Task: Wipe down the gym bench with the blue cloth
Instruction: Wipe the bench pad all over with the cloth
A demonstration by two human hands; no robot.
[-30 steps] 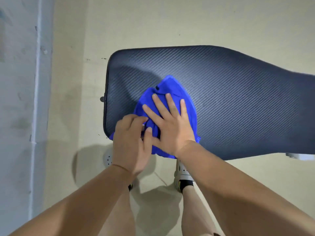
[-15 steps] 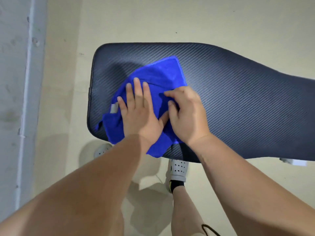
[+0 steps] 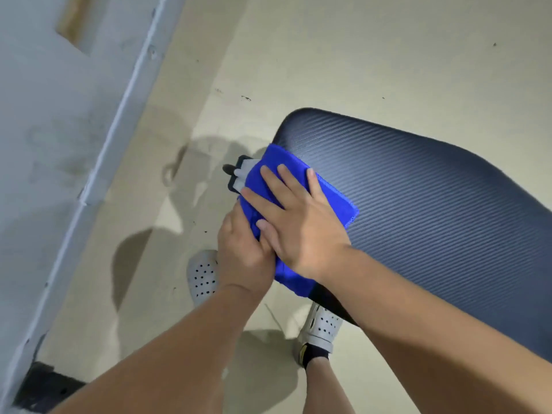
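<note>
Blue cloth (image 3: 337, 204), a soft, light towelling piece with a stitched edge, is draped over the rounded end of the gym bench (image 3: 433, 222). I judge that it will crumple and fold with no resistance, so it is better spread under a flat palm than pinched at a corner. The bench's padding is dark, ribbed vinyl. It looks firm and slightly grippy, so the cloth should drag rather than skate.

The right hand (image 3: 298, 231) lies flat on top of the cloth, fingers straight and spread, pressing it onto the pad. Cloth shows beyond its fingertips, on its far side, and below its wrist, where it hangs over the bench's near edge. The left hand (image 3: 242, 261) sits just beside and partly under the right thumb. Its fingers curl into the bunched fold off the bench's end, grasping it. Just past the left hand's knuckles a black-and-white bracket (image 3: 239, 177) pokes out.
</note>
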